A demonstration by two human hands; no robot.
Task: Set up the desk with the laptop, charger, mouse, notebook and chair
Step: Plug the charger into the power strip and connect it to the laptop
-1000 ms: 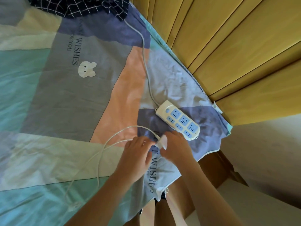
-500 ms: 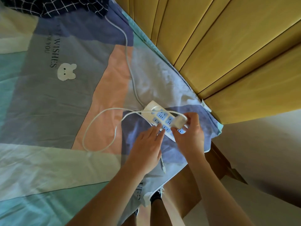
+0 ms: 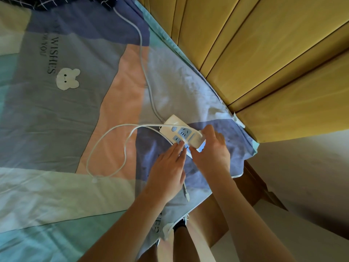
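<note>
Head view, your right hand (image 3: 211,148) is gripping the charger (image 3: 196,141) over the strip (image 3: 175,129), your left hand (image 3: 168,167) is lying flat, fingers released, beside it on the bedsheet (image 3: 75,110).

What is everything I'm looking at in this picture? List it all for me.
White plastic power strip with blue sockets: one, on the bed near its right corner.
White charger brick: one, on the strip's sockets, in the right hand.
Thin white charger cable: one, looped on the sheet, free plug end near the bed edge.
Grey strip cord: one, running up the sheet.
Patchwork bed sheet, blue, peach, mint, grey: one, with a white bear patch.
Dark checked cloth: one, top edge.
Yellow padded headboard: one, upper right.
Left hand: fingers flat against the strip.
Right hand: grips the brick.
</note>
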